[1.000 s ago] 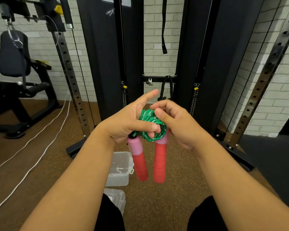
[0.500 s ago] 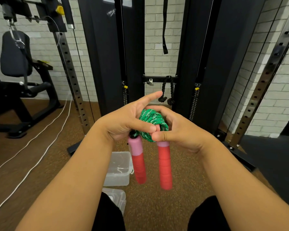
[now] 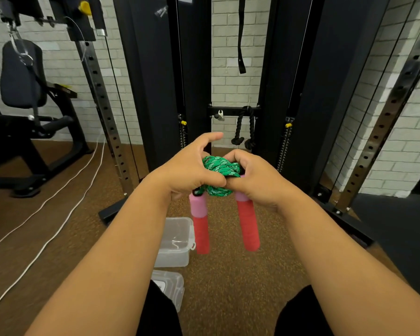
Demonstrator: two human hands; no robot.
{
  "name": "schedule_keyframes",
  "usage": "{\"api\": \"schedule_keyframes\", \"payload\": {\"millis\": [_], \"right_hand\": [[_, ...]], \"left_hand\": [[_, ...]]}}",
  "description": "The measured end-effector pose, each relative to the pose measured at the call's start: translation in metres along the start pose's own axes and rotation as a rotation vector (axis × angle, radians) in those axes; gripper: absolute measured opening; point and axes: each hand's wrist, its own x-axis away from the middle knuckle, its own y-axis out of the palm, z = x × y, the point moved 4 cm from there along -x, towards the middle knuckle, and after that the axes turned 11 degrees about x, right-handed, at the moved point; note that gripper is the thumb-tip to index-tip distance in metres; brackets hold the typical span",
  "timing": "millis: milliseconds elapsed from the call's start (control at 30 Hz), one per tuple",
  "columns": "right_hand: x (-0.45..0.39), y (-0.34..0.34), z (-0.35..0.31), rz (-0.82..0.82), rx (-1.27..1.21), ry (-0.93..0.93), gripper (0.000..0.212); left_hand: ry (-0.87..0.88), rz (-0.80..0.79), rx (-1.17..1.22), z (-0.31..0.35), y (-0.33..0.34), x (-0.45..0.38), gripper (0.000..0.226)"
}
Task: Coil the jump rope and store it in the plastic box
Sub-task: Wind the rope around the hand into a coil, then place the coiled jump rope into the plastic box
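Partly, both hands (image 3: 224,180) hide the coiled jump rope (image 3: 220,174).

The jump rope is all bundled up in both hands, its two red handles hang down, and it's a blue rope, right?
Not quite: the head view shows the jump rope is green, not blue. The rest holds: it is bundled between the left hand and right hand, and its two red handles hang down.

Both hands raised together, left hand (image 3: 189,170) and right hand (image 3: 257,183) clenched
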Motion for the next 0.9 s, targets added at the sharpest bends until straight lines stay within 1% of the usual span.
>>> {"api": "schedule_keyframes", "payload": {"millis": [133,200,367,433,533,567,633,700,767,800,833,900], "right_hand": [[-0.007,0.002,0.009,0.111,0.013,0.033,0.019],[-0.010,0.005,0.016,0.127,-0.006,0.045,0.018],[-0.023,0.017,0.035,0.116,0.018,0.066,0.027],[-0.029,0.021,0.042,0.075,0.053,0.085,0.025],[-0.041,0.026,0.052,0.030,0.177,0.104,0.008],[-0.045,0.029,0.056,0.025,0.192,0.107,0.006],[-0.052,0.035,0.066,0.012,0.163,0.121,0.008],[-0.058,0.042,0.075,0.016,0.079,0.136,0.017],[-0.066,0.048,0.084,0.051,0.041,0.118,0.030],[-0.070,0.051,0.089,0.063,0.041,0.105,0.035],[-0.074,0.055,0.095,0.071,0.030,0.103,0.038],[-0.083,0.063,0.111,0.079,-0.013,0.116,0.041]], "left_hand": [[0.000,0.050,0.091,-0.012,-0.004,-0.007,0.090],[0.027,0.059,0.074,-0.017,-0.003,-0.010,0.090],[0.110,0.037,-0.149,-0.026,0.001,-0.021,0.098],[0.126,0.035,-0.194,-0.033,0.000,-0.026,0.101],[0.136,0.030,-0.167,-0.049,-0.003,-0.034,0.102],[0.136,0.037,-0.161,-0.055,-0.005,-0.038,0.101],[0.142,0.061,-0.138,-0.068,-0.014,-0.047,0.100],[0.142,0.069,-0.032,-0.083,-0.026,-0.054,0.098],[0.140,0.093,0.131,-0.100,-0.041,-0.062,0.089],[0.125,0.141,0.192,-0.111,-0.048,-0.066,0.079],[0.096,0.221,0.240,-0.125,-0.056,-0.070,0.066],[0.009,0.443,0.321,-0.164,-0.072,-0.079,0.033]]}}
